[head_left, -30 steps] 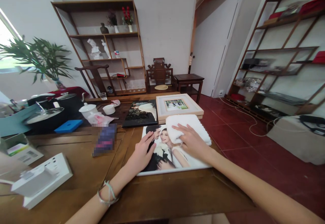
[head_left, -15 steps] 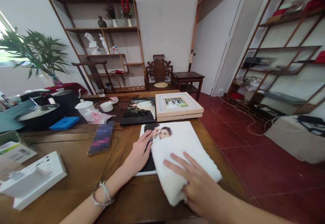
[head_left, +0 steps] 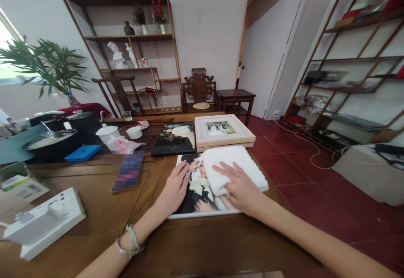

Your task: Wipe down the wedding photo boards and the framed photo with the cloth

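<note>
A photo print of a couple (head_left: 200,187), mounted on a flat white-edged panel, lies on the wooden table in front of me. My left hand (head_left: 176,187) rests open on its left part, fingers stretched out across the picture. On the panel's upper right lies a folded white towel (head_left: 244,162), which covers that part of the picture. My right hand (head_left: 240,189) grips the towel by its near left part, with several fingers spread over the top; the thumb is mostly hidden.
Beyond the panel lie a dark photo panel (head_left: 173,139) and a light wood picture frame (head_left: 224,131). To the left are a white power strip (head_left: 52,223), a blurred purple packet (head_left: 128,170), a blue box (head_left: 82,152) and a white lidded bowl (head_left: 107,133). Red floor tiles (head_left: 299,181) border the table's right side.
My right hand has moved the towel forward, away from me, uncovering the lower part of the couple's photo. My left hand stays on the photo's left side.
</note>
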Demonstrator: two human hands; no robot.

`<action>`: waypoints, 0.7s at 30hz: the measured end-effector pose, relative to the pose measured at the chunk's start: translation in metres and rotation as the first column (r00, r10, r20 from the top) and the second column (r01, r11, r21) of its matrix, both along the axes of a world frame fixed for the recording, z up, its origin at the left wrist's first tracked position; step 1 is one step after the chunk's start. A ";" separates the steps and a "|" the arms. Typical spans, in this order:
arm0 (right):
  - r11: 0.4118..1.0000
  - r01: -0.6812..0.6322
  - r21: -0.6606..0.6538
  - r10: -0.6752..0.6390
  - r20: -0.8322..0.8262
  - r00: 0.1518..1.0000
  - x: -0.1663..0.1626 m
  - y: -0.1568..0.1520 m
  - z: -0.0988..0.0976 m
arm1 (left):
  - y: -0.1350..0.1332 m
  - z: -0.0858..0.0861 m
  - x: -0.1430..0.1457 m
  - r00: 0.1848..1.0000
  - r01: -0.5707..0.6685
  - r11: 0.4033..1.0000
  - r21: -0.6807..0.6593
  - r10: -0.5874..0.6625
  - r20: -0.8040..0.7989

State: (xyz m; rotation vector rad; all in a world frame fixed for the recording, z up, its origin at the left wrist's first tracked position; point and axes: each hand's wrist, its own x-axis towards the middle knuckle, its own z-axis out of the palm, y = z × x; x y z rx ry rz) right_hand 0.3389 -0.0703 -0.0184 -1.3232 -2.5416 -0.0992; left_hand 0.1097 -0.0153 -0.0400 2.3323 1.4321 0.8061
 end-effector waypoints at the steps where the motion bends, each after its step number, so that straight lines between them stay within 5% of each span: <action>1: 0.999 -0.039 -0.001 0.039 0.012 0.999 -0.003 -0.012 -0.001 | 0.001 0.000 -0.001 1.000 0.002 1.000 0.011 -0.002 0.008; 8: 0.972 -0.233 -0.005 0.233 -0.022 0.972 -0.019 -0.063 0.000 | 0.008 -0.005 -0.005 0.998 0.028 0.997 0.069 -0.031 0.049; 17: 0.998 0.020 -0.062 -0.026 -0.086 0.996 -0.014 0.017 0.009 | 0.005 -0.006 -0.005 0.998 0.049 0.997 0.067 -0.052 0.042; 21: 0.997 0.036 -0.063 -0.038 -0.036 0.999 -0.024 0.021 0.009 | 0.005 -0.005 -0.004 0.999 0.043 0.997 0.057 -0.044 0.027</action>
